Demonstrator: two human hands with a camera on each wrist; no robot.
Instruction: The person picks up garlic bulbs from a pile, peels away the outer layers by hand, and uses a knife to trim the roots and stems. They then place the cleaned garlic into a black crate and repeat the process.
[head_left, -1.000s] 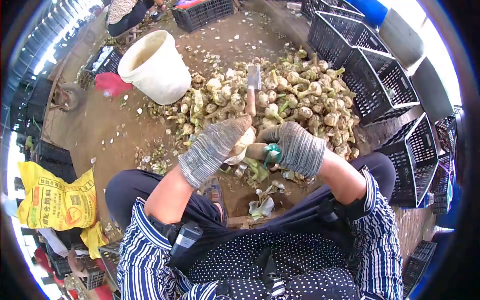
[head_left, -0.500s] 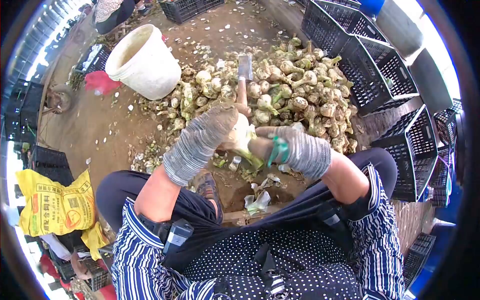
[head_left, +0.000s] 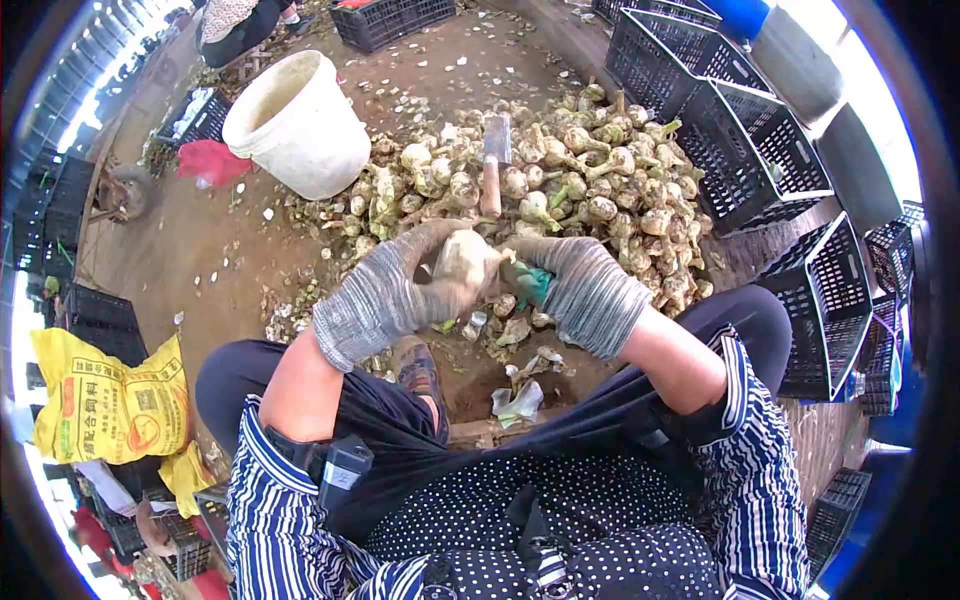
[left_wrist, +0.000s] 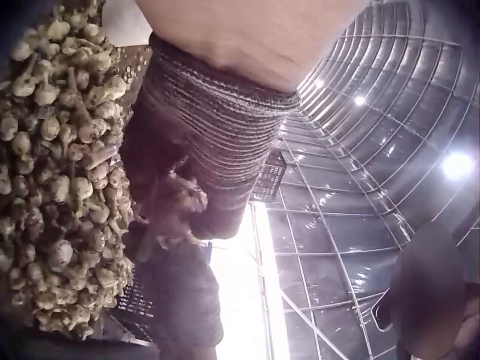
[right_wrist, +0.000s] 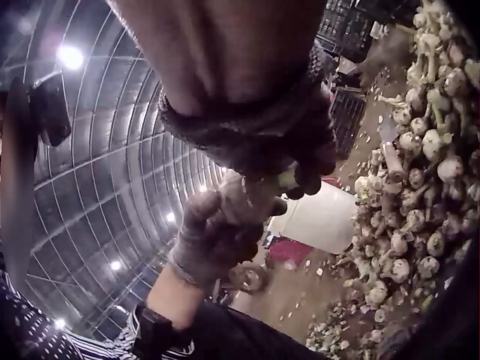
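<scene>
Both hands wear grey striped knit gloves. The left hand (head_left: 385,290) grips a pale bulb (head_left: 467,260) between thumb and fingers, low over the near edge of the bulb pile (head_left: 600,180). At the bulb's right side is the right hand (head_left: 585,290), its fingers curled round a tool with green wrapping (head_left: 533,284); the rest of that tool is hidden. A cleaver with a wooden handle (head_left: 491,190) lies on the pile just beyond the hands. In the right wrist view, the left hand (right_wrist: 214,236) holds the bulb (right_wrist: 244,196) beside the right hand (right_wrist: 255,142).
A white bucket (head_left: 300,130) stands left of the pile, with a red bag (head_left: 212,163) beside it. Black crates (head_left: 735,150) line the right side. A yellow sack (head_left: 110,400) is at the left. Peelings (head_left: 518,402) lie on the ground between the legs.
The left hand has turned the bulb so its pale round side shows, and both hands sit a little lower than the cleaver. The view has shifted slightly.
</scene>
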